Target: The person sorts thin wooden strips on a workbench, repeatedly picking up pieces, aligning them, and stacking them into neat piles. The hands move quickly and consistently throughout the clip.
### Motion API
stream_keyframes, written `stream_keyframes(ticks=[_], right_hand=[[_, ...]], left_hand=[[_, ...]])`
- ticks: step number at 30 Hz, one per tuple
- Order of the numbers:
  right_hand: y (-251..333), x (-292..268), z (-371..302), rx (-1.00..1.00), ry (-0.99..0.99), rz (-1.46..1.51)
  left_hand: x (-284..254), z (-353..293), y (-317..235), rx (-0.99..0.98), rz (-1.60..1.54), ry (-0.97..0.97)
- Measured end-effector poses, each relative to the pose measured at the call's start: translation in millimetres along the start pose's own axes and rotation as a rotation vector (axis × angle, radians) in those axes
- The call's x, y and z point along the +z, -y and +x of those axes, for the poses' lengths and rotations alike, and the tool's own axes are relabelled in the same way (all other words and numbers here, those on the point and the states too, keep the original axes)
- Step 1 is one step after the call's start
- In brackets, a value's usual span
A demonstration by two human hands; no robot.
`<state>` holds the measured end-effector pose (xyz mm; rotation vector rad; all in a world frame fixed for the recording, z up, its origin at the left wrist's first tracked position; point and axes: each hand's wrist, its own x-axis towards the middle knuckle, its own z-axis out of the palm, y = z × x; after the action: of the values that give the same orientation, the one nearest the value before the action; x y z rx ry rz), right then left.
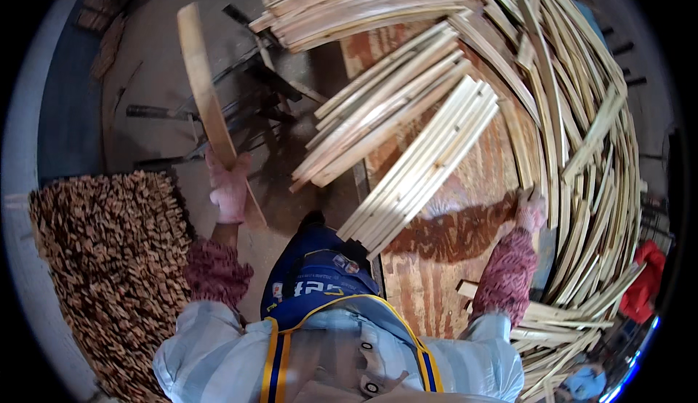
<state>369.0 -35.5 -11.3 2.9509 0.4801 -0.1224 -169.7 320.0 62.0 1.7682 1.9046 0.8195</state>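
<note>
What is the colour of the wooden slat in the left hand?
The wooden slat is light tan; the head view shows it best.

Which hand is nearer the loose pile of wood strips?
Right. The right hand is beside the pile; the left hand is far off to the left, holding a plank.

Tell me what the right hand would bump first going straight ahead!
The right hand would probably meet the slats just ahead; I can't tell whether it is touching them now.

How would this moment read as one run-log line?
left hand: holding wooden slat | right hand: at near end of second slat | pale slat row: overhanging wood-topped table
</note>
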Motion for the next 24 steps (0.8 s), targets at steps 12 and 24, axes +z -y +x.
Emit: stream_keyframes(ticks=[12,24], right_hand=[[127.6,31.1,-212.6,0.097,0.031,0.034],[128.3,50.4,-247.1,0.221,0.117,-0.228]], left_hand=[[223.5,167.8,217.0,-0.502,-0.666,0.476],[350.2,274.7,311.7,0.5,0.647,0.919]])
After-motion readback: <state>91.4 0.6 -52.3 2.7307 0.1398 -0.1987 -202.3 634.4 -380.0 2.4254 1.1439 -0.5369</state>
